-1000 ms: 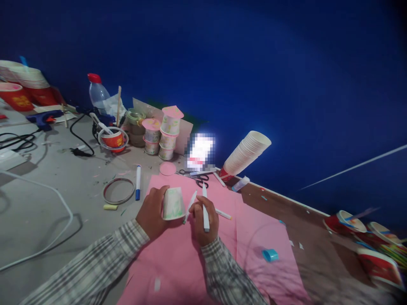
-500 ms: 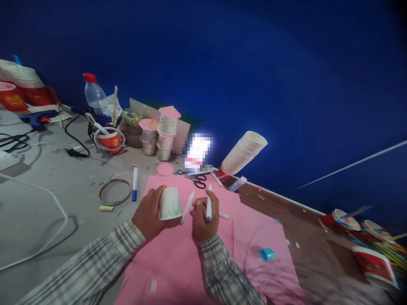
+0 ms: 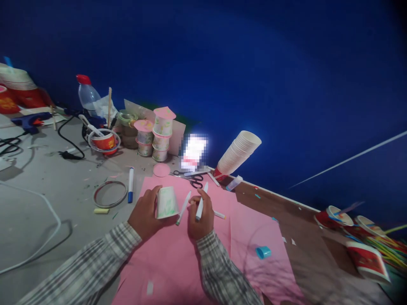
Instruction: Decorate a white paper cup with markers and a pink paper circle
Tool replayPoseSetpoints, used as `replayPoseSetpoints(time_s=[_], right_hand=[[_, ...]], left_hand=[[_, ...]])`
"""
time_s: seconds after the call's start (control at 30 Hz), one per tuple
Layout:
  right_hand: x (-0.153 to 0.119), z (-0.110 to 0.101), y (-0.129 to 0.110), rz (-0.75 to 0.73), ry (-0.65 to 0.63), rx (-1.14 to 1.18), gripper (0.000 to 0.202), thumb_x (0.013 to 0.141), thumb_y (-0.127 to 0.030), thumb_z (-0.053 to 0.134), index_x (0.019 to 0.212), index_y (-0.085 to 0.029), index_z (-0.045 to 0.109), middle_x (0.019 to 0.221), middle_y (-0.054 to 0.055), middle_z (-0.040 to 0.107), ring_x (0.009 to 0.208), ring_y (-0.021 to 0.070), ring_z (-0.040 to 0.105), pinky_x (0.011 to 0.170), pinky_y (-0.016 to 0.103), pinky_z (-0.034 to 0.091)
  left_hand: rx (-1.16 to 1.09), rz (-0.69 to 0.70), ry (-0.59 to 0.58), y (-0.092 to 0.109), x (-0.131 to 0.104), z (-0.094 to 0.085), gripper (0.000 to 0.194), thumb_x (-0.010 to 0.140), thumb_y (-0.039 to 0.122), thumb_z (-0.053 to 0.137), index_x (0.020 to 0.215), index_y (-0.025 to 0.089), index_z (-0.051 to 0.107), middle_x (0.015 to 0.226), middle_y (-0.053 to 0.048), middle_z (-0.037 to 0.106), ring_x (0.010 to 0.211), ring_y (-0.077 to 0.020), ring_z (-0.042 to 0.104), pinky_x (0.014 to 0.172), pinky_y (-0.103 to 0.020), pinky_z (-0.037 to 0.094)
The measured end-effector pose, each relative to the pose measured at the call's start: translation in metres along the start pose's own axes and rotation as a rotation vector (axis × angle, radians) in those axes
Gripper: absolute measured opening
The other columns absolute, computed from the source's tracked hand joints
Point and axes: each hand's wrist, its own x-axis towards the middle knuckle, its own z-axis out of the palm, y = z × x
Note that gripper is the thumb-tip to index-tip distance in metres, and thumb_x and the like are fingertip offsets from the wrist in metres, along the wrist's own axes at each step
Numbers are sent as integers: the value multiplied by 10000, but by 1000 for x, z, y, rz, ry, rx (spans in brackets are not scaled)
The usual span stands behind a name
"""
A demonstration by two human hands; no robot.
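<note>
In the head view my left hand [image 3: 145,214] is closed around the side of an upside-down white paper cup [image 3: 167,202] with faint green marks. My right hand [image 3: 201,218] grips a white marker [image 3: 202,202] that slants up between thumb and fingers. Between the hands, a green-tipped white marker [image 3: 183,207] lies on the pink paper [image 3: 178,262]. Another pen [image 3: 219,214] with a yellow end pokes out beyond my right hand. Scissors [image 3: 196,181] with black handles lie just past the hands.
Decorated stacked cups [image 3: 160,140] stand behind, beside a glowing pixelated screen [image 3: 193,151]. A tall leaning stack of paper cups [image 3: 238,152] is at the wall. A tape ring [image 3: 110,206], blue-capped marker [image 3: 130,185] and turquoise cap [image 3: 263,252] lie around. Red cups [image 3: 367,260] are at right.
The whole view has shifted slightly, so everything appears a little further left. Both hands keep their holds on the cup and the marker. The marker in my right hand is tilted more.
</note>
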Motion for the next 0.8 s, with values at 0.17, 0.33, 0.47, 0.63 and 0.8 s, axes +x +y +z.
replayPoseSetpoints(time_s=[0.17, 0.33, 0.47, 0.63, 0.8], right_hand=[[4, -1, 11, -182, -283, -291, 576, 646, -44, 541, 1180, -248, 470, 1090, 89, 649, 830, 278, 623, 667, 374, 492], [7, 3, 15, -226, -506, -445, 598, 570, -33, 610, 1118, -252, 512, 1088, 80, 654, 774, 278, 577, 629, 342, 416], [9, 4, 12, -240, -548, -456, 502, 597, -49, 618, 1054, -249, 564, 883, 51, 647, 727, 256, 522, 610, 314, 370], [9, 1, 13, -249, -532, -441, 354, 712, -62, 535, 1025, -220, 584, 830, 47, 567, 725, 232, 496, 629, 296, 372], [11, -3, 16, -319, -541, -413, 334, 705, -65, 546, 986, -236, 608, 799, 27, 541, 684, 211, 486, 609, 281, 363]], left_hand=[[-36, -24, 4, 2, 0, -4, 996, 340, 673, 729, 1186, 286, 375, 920, -2, 558, 803, -248, 579, 721, -417, 493], [-34, -20, -1, 3, 0, -4, 971, 348, 675, 728, 1170, 288, 385, 922, -6, 561, 793, -253, 580, 716, -422, 492], [-36, -18, 3, 3, -1, -3, 973, 353, 651, 736, 1183, 283, 386, 926, -6, 562, 798, -253, 580, 706, -419, 488], [-64, -19, 8, 5, -3, -5, 959, 350, 613, 756, 1178, 297, 392, 880, 8, 555, 765, -248, 579, 680, -412, 482], [-85, -27, 37, 7, -5, -7, 967, 349, 623, 756, 1174, 288, 380, 886, 8, 555, 772, -246, 581, 677, -407, 492]])
